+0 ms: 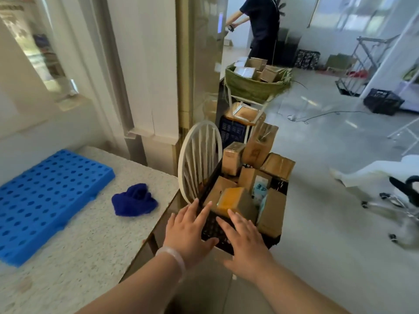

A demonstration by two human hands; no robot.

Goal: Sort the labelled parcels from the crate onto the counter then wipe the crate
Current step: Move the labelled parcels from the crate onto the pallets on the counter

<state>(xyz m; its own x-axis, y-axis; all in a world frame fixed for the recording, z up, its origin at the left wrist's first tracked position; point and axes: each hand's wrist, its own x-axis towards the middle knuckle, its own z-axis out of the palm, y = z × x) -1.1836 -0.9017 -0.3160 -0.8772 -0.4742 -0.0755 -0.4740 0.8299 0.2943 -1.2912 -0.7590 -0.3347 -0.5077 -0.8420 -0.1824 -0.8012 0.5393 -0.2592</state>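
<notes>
At crate [212, 227], left hand [188, 232], right hand [247, 243]

Bright daylight, perhaps motion-blurred, warped edges.

My left forearm [136, 286] comes in from the lower left and my right forearm [297, 291] from the lower right, both bare, angling in toward each other. My left hand [189, 232] is palm down, its fingers straight and slightly spread, pointing up and a little right, with the thumb swung out toward the other hand. A pale, translucent bangle [171, 257] circles that wrist. My right hand [246, 242] lies just beside it, also palm down, with straight, fanned fingers pointing up and left and the thumb out low on the left. The hands sit close together, not touching.
</notes>
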